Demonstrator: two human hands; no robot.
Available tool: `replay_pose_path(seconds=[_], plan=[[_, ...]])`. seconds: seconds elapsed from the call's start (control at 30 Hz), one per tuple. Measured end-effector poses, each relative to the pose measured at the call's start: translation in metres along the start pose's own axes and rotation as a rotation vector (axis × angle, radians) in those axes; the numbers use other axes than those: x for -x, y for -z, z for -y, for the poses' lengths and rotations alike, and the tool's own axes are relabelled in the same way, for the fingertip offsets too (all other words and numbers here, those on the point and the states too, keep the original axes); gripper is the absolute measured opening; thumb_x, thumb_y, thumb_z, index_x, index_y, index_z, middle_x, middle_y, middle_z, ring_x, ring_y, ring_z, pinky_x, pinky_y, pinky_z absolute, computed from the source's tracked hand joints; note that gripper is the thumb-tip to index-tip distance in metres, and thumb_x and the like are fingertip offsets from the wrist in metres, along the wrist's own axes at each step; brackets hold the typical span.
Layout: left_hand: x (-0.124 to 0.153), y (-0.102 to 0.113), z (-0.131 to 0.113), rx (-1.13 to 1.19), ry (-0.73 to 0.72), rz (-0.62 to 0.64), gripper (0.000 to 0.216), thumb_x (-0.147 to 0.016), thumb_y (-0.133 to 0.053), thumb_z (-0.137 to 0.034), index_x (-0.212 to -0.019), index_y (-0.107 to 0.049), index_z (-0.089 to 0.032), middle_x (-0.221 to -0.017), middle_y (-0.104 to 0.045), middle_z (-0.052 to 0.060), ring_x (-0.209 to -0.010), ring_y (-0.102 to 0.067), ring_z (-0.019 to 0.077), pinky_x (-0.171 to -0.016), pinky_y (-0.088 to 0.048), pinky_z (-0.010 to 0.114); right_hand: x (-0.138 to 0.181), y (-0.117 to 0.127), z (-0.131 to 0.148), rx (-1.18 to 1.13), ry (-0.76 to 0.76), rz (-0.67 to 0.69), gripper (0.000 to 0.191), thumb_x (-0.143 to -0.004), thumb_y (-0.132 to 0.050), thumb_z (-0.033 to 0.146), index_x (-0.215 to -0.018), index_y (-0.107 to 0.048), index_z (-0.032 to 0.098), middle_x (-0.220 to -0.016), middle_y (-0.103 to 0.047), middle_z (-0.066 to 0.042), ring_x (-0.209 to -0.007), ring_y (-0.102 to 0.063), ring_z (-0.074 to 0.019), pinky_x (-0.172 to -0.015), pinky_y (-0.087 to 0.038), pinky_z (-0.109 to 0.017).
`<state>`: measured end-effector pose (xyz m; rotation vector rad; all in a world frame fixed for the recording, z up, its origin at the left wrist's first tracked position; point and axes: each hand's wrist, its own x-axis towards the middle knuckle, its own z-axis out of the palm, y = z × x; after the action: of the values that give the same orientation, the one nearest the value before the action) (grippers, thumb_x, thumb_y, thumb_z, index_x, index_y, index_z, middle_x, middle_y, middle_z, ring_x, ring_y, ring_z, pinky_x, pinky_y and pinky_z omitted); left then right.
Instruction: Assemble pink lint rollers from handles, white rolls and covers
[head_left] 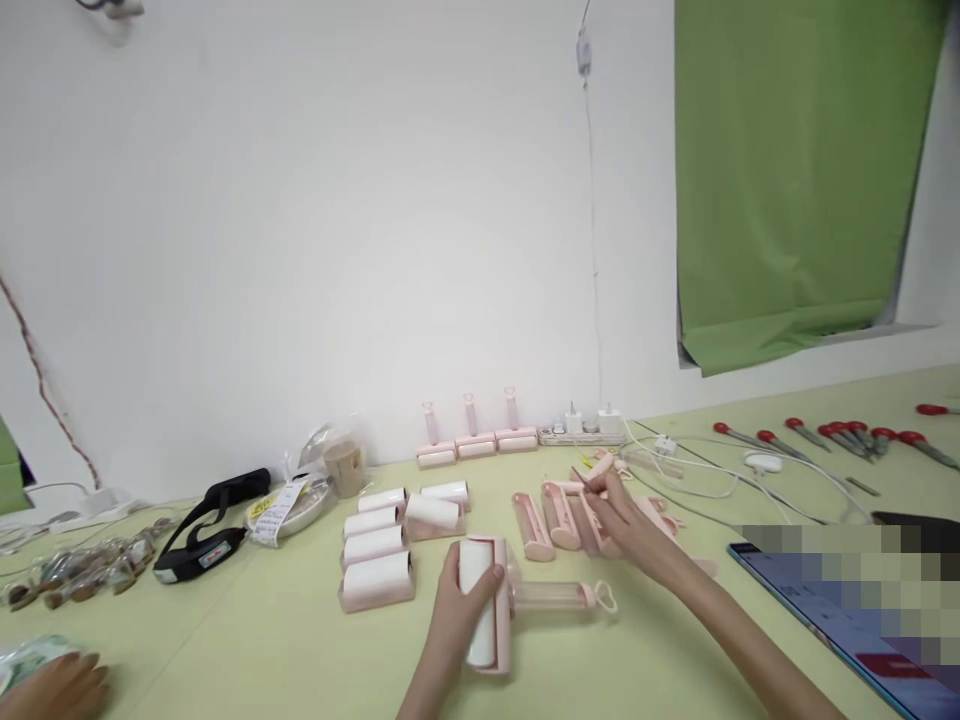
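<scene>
My left hand (459, 610) is closed round a white paper roll (480, 598) that sits in a pink lint-roller head lying on the pale green table (285, 650). Its clear handle (559, 597) points right. My right hand (626, 520) reaches further back, fingers pinched on a thin pink part (592, 480) above a row of pink roller covers (559, 515). Several white rolls in pink cases (379, 545) lie left of my left hand.
Three assembled pink rollers (472, 432) stand against the wall beside a power strip (581, 432) with white cables. Red-handled tools (840, 437) lie far right, a tablet (862, 620) near right. A black strap (210, 530), packets and a jar lie left. Another person's hand (52, 688) is at bottom left.
</scene>
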<state>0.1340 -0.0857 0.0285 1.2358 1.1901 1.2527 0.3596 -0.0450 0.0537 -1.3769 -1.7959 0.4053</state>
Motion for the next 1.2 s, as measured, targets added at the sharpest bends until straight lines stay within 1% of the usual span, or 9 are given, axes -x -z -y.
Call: replay_pose_path(seconds=[0.07, 0.17, 0.27, 0.47, 0.63, 0.73, 0.87, 1.0, 1.2], plan=[[0.002, -0.005, 0.003, -0.170, -0.118, -0.077, 0.033, -0.063, -0.061, -0.040, -0.083, -0.049, -0.018, -0.070, -0.056, 0.000, -0.066, -0.054, 0.0168, -0.064, -0.043, 0.028, 0.010, -0.003, 0.016, -0.098, 0.085, 0.136, 0.028, -0.086, -0.026, 0.038, -0.098, -0.046, 0.023, -0.079, -0.056, -0.001, -0.066, -0.055, -0.0140, -0.063, -0.043, -0.026], [0.005, -0.010, 0.002, -0.261, -0.208, -0.096, 0.030, -0.064, -0.059, -0.039, -0.083, -0.051, -0.017, -0.076, -0.056, 0.002, -0.074, -0.052, 0.0179, -0.069, -0.042, 0.027, 0.027, -0.015, 0.039, -0.063, 0.277, 0.250, 0.029, -0.085, -0.032, 0.037, -0.100, -0.053, 0.025, -0.083, -0.061, -0.002, -0.073, -0.056, -0.0152, -0.064, -0.042, -0.025], [0.009, -0.011, -0.003, -0.242, -0.221, -0.057, 0.029, -0.066, -0.058, -0.037, -0.086, -0.050, -0.017, -0.078, -0.056, 0.002, -0.075, -0.052, 0.0179, -0.070, -0.041, 0.026, 0.036, -0.024, 0.047, 0.081, 0.385, 0.183, 0.028, -0.086, -0.034, 0.032, -0.099, -0.059, 0.028, -0.089, -0.063, -0.002, -0.079, -0.057, -0.0165, -0.064, -0.041, -0.024], [0.010, -0.013, -0.003, -0.245, -0.222, -0.037, 0.025, -0.068, -0.056, -0.035, -0.084, -0.052, -0.017, -0.076, -0.056, 0.001, -0.074, -0.052, 0.0176, -0.070, -0.041, 0.025, 0.038, -0.020, 0.050, 0.323, 0.457, 0.132, 0.028, -0.086, -0.032, 0.025, -0.096, -0.059, 0.027, -0.080, -0.064, 0.000, -0.066, -0.057, -0.0140, -0.049, -0.032, -0.021], [0.011, -0.017, 0.003, -0.257, -0.218, -0.027, 0.025, -0.069, -0.055, -0.035, -0.085, -0.051, -0.017, -0.078, -0.059, 0.002, -0.075, -0.053, 0.0181, -0.070, -0.041, 0.026, 0.038, -0.015, 0.066, 0.552, 0.452, 0.141, 0.027, -0.085, -0.033, 0.022, -0.076, -0.059, 0.023, -0.062, -0.059, 0.000, -0.051, -0.052, -0.0133, -0.044, -0.018, -0.023], [0.015, -0.022, 0.000, -0.229, -0.212, -0.026, 0.025, -0.067, -0.055, -0.036, -0.084, -0.050, -0.017, -0.078, -0.059, 0.002, -0.074, -0.054, 0.0181, -0.068, -0.041, 0.026, 0.037, -0.017, 0.069, 0.559, 0.482, 0.172, 0.024, -0.082, -0.035, 0.017, -0.097, -0.053, 0.022, -0.063, -0.059, -0.001, -0.051, -0.052, -0.0140, -0.044, -0.019, -0.022], [0.020, -0.028, -0.001, -0.200, -0.169, -0.022, 0.025, -0.066, -0.055, -0.035, -0.083, -0.047, -0.018, -0.077, -0.059, 0.002, -0.072, -0.055, 0.0179, -0.067, -0.041, 0.026, 0.040, -0.027, 0.064, 0.692, 0.491, 0.216, 0.043, -0.068, -0.041, 0.002, -0.107, -0.046, 0.019, -0.069, -0.062, -0.003, -0.054, -0.056, -0.0159, -0.041, -0.016, -0.023], [0.017, -0.038, 0.009, -0.230, -0.121, -0.079, 0.027, -0.067, -0.053, -0.039, -0.083, -0.043, -0.019, -0.074, -0.057, 0.002, -0.069, -0.055, 0.0179, -0.063, -0.041, 0.025, 0.048, -0.034, 0.053, 0.771, 0.375, 0.210, 0.052, -0.062, -0.041, 0.000, -0.110, -0.044, 0.020, -0.075, -0.064, -0.004, -0.053, -0.058, -0.0160, -0.040, -0.016, -0.024], [0.001, -0.067, 0.012, -0.323, -0.161, -0.081, 0.027, -0.069, -0.051, -0.043, -0.079, -0.038, -0.022, -0.069, -0.054, -0.001, -0.064, -0.054, 0.0168, -0.056, -0.037, 0.022, 0.044, -0.016, 0.035, 0.839, 0.166, 0.199, 0.047, -0.073, -0.037, 0.007, -0.116, -0.042, 0.025, -0.068, -0.062, -0.006, -0.055, -0.058, -0.0218, -0.041, -0.022, -0.021]])
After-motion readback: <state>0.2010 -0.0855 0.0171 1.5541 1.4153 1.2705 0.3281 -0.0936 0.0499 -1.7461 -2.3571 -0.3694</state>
